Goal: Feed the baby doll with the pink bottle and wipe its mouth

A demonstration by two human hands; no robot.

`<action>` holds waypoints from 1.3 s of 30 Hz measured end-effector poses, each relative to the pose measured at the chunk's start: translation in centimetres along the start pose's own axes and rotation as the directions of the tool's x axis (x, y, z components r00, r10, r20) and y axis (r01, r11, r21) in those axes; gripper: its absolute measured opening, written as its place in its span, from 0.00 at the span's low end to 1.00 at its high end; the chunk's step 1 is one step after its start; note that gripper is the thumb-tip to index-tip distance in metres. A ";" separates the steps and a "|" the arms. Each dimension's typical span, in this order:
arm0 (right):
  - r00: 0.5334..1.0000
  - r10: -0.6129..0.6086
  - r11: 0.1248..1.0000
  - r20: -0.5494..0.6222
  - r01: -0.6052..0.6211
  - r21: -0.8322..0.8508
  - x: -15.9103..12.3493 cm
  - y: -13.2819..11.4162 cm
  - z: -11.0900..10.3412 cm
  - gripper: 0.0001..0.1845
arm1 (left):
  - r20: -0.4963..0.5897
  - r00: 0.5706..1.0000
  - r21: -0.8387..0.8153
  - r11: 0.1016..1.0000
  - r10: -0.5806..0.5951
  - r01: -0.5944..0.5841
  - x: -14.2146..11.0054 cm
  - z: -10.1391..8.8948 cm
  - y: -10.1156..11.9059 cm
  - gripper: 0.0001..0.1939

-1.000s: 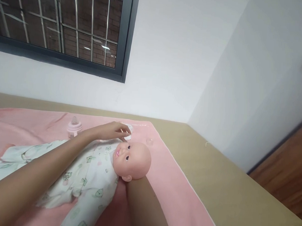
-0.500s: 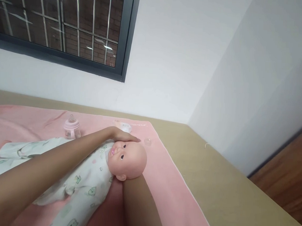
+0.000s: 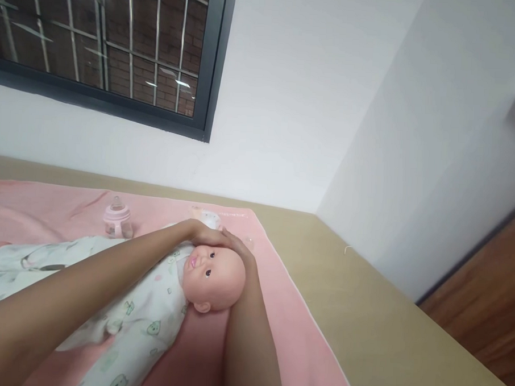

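A baby doll [image 3: 215, 279] lies on its back on a pink blanket [image 3: 294, 325], dressed in a white printed outfit [image 3: 150, 313]. My left hand [image 3: 208, 235] reaches across the doll's chest and rests against the far side of its head; its fingertips are hidden. Around the top of the head curves my right hand [image 3: 240, 249], its fingertips meeting my left hand. Both hands cup the head between them. Beyond my left forearm stands a pink baby bottle [image 3: 117, 220] with a clear teat. A small clear object [image 3: 249, 241] lies just past my right hand, partly covered.
A white patterned piece [image 3: 211, 218] shows behind my left hand; what it is I cannot tell. The blanket covers a tan surface [image 3: 342, 299] that meets white walls. A barred window [image 3: 161, 52] is above, and brown wood [image 3: 487, 305] lies at the right.
My right hand has come out from under the doll's head and round its top to meet my left hand. The view has shifted slightly.
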State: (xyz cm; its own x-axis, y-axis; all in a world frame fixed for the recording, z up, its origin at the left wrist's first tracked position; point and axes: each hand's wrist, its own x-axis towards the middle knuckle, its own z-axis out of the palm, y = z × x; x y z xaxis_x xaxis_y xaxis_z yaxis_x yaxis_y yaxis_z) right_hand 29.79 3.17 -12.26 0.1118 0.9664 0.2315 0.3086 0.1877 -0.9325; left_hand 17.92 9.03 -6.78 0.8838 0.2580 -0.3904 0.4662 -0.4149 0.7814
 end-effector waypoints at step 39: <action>0.884 0.195 0.735 0.424 -0.418 0.534 3.3 5.0 -2.2 0.21 | -0.771 0.629 0.205 0.975 0.105 0.089 -9.8 0.0 -3.6 0.27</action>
State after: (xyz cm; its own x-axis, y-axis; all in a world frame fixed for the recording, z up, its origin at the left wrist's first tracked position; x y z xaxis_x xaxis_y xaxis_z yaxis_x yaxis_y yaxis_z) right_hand 33.81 6.95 -15.50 -0.2416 0.9658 -0.0943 -0.3241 -0.1719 -0.9303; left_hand 7.62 8.03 -5.75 0.5739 0.7910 0.2119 0.5411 -0.5605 0.6270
